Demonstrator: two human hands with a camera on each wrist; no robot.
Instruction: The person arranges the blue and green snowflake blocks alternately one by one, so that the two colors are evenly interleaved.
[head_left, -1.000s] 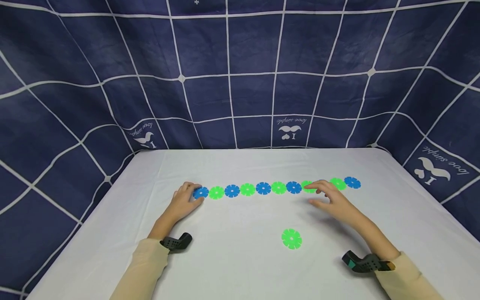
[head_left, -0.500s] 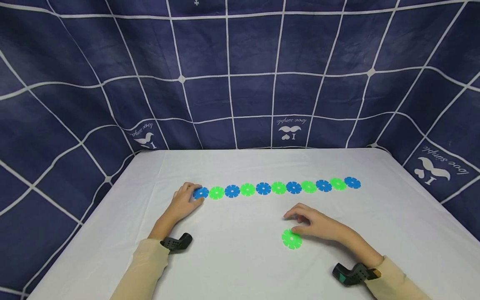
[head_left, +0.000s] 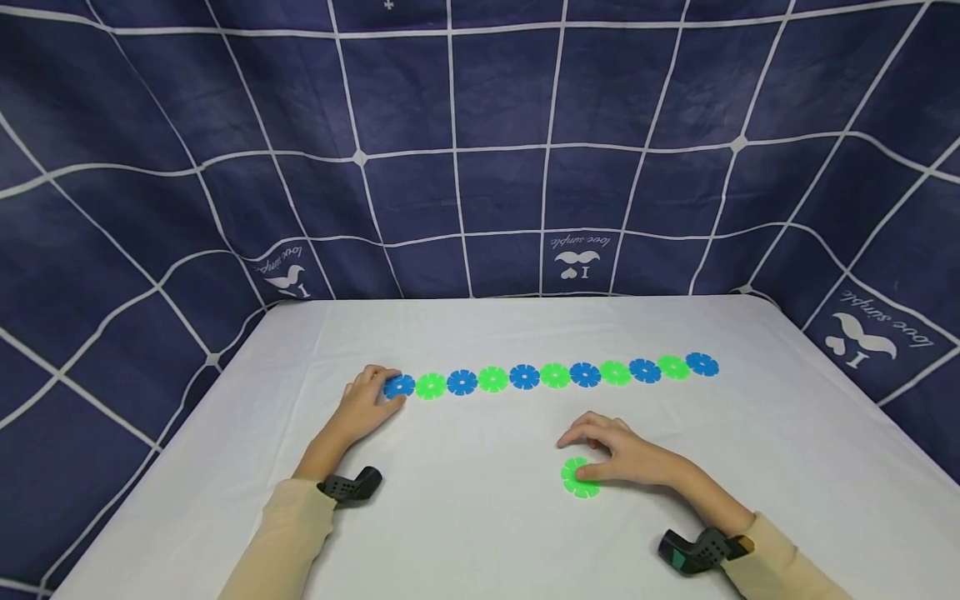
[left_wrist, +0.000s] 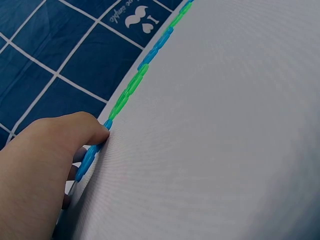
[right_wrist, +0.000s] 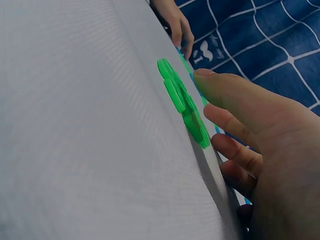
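A row of flat notched snowflake discs, blue and green in turn, lies linked or edge to edge across the white table. At its left end my left hand holds the end blue disc between thumb and fingers; in the left wrist view the thumb presses near its edge and the fingertips sit behind it. My right hand hovers at a loose green disc nearer the front. Its thumb overlaps that disc in the head view, with the fingers spread apart. In the right wrist view the green disc appears just clear of the fingertips.
The white tablecloth covers the table. Dark blue curtain with white grid lines hangs behind and at both sides. A black wrist camera sits on the left wrist, another black camera on the right.
My right hand has drawn back from the right part of the row, toward the front and left, to the loose green disc. My left hand stays on the end blue disc.
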